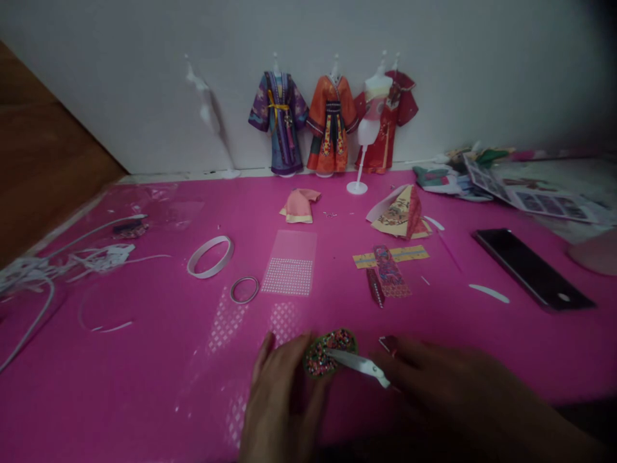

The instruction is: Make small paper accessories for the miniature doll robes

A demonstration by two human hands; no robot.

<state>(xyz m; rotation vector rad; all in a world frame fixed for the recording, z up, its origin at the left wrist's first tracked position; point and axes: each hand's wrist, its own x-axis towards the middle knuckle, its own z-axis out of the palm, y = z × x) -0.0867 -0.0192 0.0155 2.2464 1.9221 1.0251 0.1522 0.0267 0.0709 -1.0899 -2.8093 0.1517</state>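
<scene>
At the front of the pink table, my left hand (279, 392) is closed around the left and near sides of a small green-rimmed dish of multicoloured beads (321, 355). My right hand (429, 373) grips a pair of small scissors (359, 364), whose silvery tips reach in among the beads. The scissors' handles are hidden by the fingers. A dark red piece edged with white dots (387, 343) shows at the right fingertips; whether it is held or only touched I cannot tell. Beyond the hands lie a patterned cloth strip (389, 270) and a sheet of stick-on pearls (289, 275).
Dressed doll stands (332, 128) line the back wall, beside a bare white one (205, 109). White tape (211, 274), a thin ring (245, 279) and tangled white cords (103, 258) lie leftward. A pink doll top (299, 204) and a black phone (530, 267) lie farther back.
</scene>
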